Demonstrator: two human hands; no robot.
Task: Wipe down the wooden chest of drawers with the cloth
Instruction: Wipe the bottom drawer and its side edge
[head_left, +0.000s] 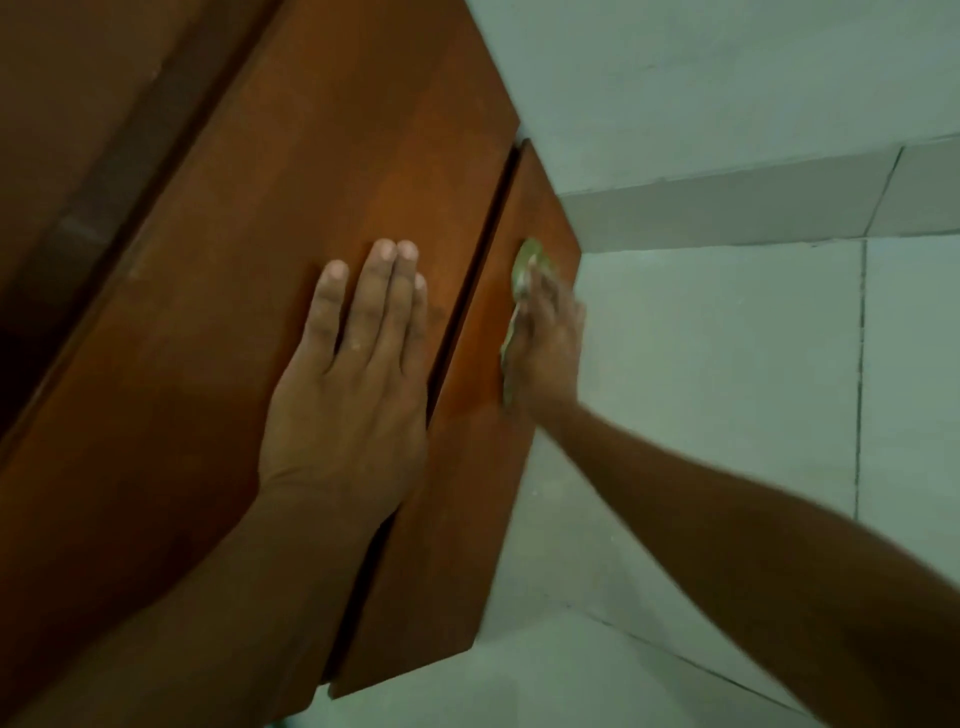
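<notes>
Forearms are filling the lower frame, the right one reaching in from the bottom corner and the left one rising up the middle. Both are ending on the wooden chest of drawers (291, 156), which is running tilted across the view with its top to the left and 2 front panels split by a dark seam.

Lying flat, the left hand (353, 384) is spreading its fingers open on the larger panel, gripping nothing and apparently bracing the piece. Just across the seam, the right hand (545, 343) is pressing the cloth (525, 270) against the narrower panel; blur is hiding whether its fingers are curling around the cloth or only pinning it flat, but the greenish fabric is showing above and along the inner edge of that hand.

Unwiped wood on this narrow panel is lying mostly below the right hand, back toward the wrist and forearm, since the panel's long axis is running parallel to the seam. My judgement is that the coming stroke is calling for a pull along that axis, with the right hand alone carrying the cloth and the floor (727, 395) beside it.
</notes>
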